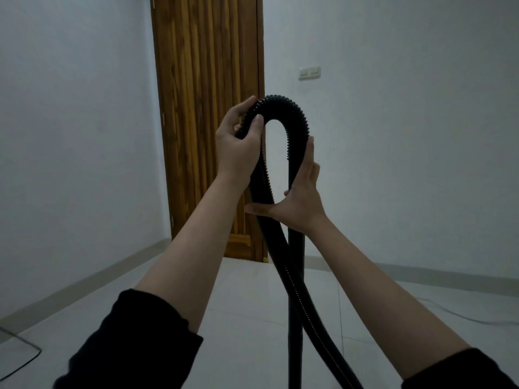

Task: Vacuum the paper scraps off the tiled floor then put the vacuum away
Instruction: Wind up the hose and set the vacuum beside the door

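A black ribbed vacuum hose point(292, 108) arches in a tight loop in front of me at chest height. My left hand point(238, 144) is closed around the left side of the loop near its top. My right hand point(300, 195) presses its palm and fingers against the straight black tube point(295, 276) on the right, thumb spread toward the left strand. The hose and the tube cross below my hands and run down out of view. No paper scraps or vacuum body show on the pale tiled floor point(252, 304).
A closed wooden door point(207, 122) stands straight ahead between white walls, with a light switch point(309, 73) to its right. A thin cable point(463, 315) lies on the floor at right. Another dark cable point(25, 349) curls at the lower left.
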Demonstrator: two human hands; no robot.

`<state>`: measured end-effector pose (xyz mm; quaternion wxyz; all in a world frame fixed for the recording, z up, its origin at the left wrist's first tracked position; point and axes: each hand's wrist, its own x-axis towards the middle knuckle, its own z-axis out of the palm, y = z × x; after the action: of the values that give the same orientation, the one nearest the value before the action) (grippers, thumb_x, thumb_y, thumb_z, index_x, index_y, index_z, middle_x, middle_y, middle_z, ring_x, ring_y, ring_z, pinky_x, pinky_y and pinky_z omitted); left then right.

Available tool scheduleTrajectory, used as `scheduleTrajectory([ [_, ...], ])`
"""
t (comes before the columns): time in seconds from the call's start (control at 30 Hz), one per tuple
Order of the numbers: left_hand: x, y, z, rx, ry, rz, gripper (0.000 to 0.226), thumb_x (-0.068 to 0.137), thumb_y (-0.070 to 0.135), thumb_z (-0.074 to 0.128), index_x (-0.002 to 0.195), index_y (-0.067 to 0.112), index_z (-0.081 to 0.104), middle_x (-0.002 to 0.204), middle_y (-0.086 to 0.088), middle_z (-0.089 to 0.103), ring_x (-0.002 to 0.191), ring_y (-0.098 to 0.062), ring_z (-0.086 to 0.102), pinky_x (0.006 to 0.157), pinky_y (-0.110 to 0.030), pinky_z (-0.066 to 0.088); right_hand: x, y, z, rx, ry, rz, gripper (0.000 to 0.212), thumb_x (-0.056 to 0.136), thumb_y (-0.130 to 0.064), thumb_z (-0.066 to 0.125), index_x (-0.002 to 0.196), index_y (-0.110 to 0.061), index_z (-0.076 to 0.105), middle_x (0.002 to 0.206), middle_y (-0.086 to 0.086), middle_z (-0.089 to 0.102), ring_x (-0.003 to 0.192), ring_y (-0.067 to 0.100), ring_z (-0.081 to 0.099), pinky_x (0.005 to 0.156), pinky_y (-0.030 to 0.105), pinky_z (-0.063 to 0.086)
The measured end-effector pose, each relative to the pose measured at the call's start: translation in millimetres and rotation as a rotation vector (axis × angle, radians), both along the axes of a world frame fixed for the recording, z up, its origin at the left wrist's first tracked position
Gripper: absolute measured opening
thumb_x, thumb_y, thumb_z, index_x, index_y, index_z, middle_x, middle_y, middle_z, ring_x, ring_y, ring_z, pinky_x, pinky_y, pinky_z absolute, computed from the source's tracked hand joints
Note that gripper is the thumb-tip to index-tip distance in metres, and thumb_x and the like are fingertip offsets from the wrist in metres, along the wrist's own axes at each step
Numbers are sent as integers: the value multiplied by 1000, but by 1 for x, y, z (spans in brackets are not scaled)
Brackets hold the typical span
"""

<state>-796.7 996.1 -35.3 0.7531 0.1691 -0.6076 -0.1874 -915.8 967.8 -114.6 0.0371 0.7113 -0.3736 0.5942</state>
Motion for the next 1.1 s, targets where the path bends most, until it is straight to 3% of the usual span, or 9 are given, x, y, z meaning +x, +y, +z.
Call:
scheduleTrajectory([
  [0.23, 9, -2, -10, 12, -28, -89, 36, 94, 8, 56, 129, 12, 53, 102, 1, 64, 85, -9, 62, 81, -26, 53, 2, -6, -8, -162, -25, -54, 134, 61, -34, 94, 153, 5, 4, 151, 21, 25, 121, 6, 31, 86, 29, 39],
  [0.47, 31, -8, -44, -81, -489, 26, 79, 92, -4, 49, 152, 28, 9, 157, -2, 20, 123, -16, 48, 100, -37, 48, -4, -10, -7, -159, -18, 53, 138, 60, -43, 90, 154, 3, 0, 154, 5, 22, 129, -3, 24, 95, 0, 26],
  [0.53, 31, -7, -54, -67, -519, 27, 84, 91, -8, 50, 153, 28, 5, 157, 8, 14, 134, 3, 33, 105, -37, 45, -6, -11, -8, -170, -35, 81, 140, 59, -39, 92, 155, 3, -1, 155, -1, 17, 137, -5, 22, 104, 2, 24],
  [0.6, 29, -7, -56, -59, -477, 24, 84, 90, -9, 51, 152, 27, 8, 154, 9, 19, 129, 6, 37, 101, -40, 48, -7, -13, -10, -161, -53, 115, 136, 59, -35, 94, 153, 3, 3, 157, 9, 23, 144, 11, 29, 114, 22, 35],
  [0.67, 27, -9, -54, -72, -432, 27, 82, 89, -6, 54, 152, 28, 14, 154, 3, 24, 130, -11, 44, 97, -45, 51, -8, -12, -14, -133, -74, 124, 127, 61, -32, 94, 150, -3, 7, 147, 18, 35, 136, 23, 42, 106, 39, 47],
  [0.83, 32, -14, -47, -108, -430, 60, 78, 86, 3, 55, 149, 33, 21, 148, -8, 33, 132, -36, 40, 101, -51, 46, -22, 0, -35, -22, -20, 174, 134, 66, -32, 92, 154, -30, -9, 160, -5, 19, 134, 29, 45, 93, 37, 57],
  [0.9, 31, -12, -45, -101, -423, 65, 77, 85, 4, 55, 149, 32, 22, 147, -9, 34, 132, -35, 40, 102, -51, 45, -24, 4, -50, 27, 10, 193, 137, 65, -35, 92, 154, -33, -12, 156, -27, 15, 133, 19, 47, 99, 32, 53],
  [1.0, 27, -8, -44, -86, -404, 65, 76, 83, 4, 54, 148, 32, 25, 147, -7, 35, 135, -33, 38, 104, -52, 43, -31, 11, -80, 170, 36, 196, 137, 62, -40, 90, 149, -42, -16, 148, -46, 9, 130, -19, 34, 106, 15, 38],
  [1.1, 25, -5, -44, -79, -402, 43, 75, 85, -3, 52, 148, 27, 27, 147, -6, 35, 135, -32, 38, 105, -51, 42, -41, 14, -117, 279, 41, 198, 135, 65, -38, 89, 147, -51, -18, 143, -50, 19, 125, -25, 35, 108, 32, 42],
])
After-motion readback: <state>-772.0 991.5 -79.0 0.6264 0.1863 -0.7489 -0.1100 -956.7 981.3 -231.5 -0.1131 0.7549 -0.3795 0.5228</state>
